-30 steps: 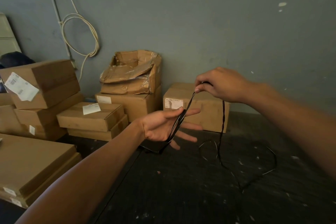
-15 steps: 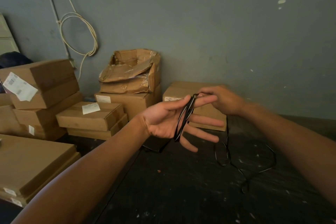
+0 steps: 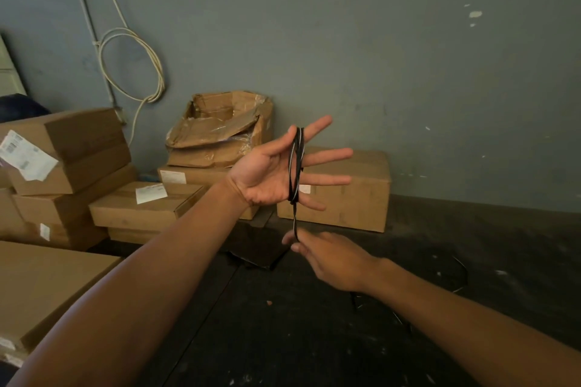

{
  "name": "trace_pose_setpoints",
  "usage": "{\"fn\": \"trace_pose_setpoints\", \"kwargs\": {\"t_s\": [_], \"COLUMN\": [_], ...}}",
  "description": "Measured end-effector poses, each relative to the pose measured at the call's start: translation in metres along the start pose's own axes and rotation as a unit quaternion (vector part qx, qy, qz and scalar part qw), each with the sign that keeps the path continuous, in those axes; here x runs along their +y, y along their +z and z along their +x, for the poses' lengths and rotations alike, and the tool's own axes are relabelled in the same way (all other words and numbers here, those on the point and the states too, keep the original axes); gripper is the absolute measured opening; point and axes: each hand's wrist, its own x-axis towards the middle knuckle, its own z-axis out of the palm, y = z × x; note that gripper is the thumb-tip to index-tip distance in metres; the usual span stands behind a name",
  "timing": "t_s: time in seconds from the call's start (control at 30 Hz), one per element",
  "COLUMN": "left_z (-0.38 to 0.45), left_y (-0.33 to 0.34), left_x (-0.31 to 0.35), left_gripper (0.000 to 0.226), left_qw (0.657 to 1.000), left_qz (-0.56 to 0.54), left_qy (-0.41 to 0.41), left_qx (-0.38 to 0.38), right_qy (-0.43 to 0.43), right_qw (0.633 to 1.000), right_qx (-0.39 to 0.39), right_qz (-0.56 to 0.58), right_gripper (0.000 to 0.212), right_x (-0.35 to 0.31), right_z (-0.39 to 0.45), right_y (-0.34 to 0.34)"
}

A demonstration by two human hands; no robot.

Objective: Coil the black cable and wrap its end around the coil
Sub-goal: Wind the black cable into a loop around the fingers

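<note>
The black cable [image 3: 296, 163] is looped around the spread fingers of my left hand [image 3: 270, 173], which is raised palm up in the middle of the head view. One strand drops from the loops to my right hand [image 3: 330, 256] just below, whose fingertips pinch it. The loose rest of the cable [image 3: 460, 273] trails on the dark floor to the right, faint and partly hidden behind my right forearm.
Cardboard boxes [image 3: 342, 192] stand against the grey wall behind my hands, with a torn open box [image 3: 220, 132] and stacked boxes [image 3: 66, 151] to the left. A white cord [image 3: 135, 66] hangs coiled on the wall. The dark floor [image 3: 283, 324] lies below.
My left hand rose and spread its fingers, now with the cable looped around them. My right hand swung from above and behind the left hand down to below it, drawing the strand along.
</note>
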Motion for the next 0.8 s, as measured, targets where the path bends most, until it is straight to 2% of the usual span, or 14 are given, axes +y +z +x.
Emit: {"fn": "trace_pose_setpoints", "kwargs": {"t_s": [0.2, 0.5, 0.8], "left_z": [-0.009, -0.014, -0.011], "left_y": [-0.014, -0.021, -0.03], "left_x": [-0.002, -0.014, -0.034], "left_gripper": [0.05, 0.046, 0.052], "left_qw": [0.998, 0.987, 0.967], "left_qz": [-0.008, -0.008, 0.072], "left_qy": [0.016, -0.006, -0.051], "left_qx": [0.067, 0.158, 0.239], "right_qy": [-0.023, -0.06, -0.049], "right_qw": [0.999, 0.99, 0.982], "right_qx": [-0.012, 0.039, 0.076], "right_qz": [-0.043, -0.12, -0.169], "right_gripper": [0.027, 0.021, 0.027], "right_x": [-0.02, -0.035, -0.037], "right_z": [-0.002, 0.001, 0.007], "right_y": [-0.015, -0.054, -0.112]}}
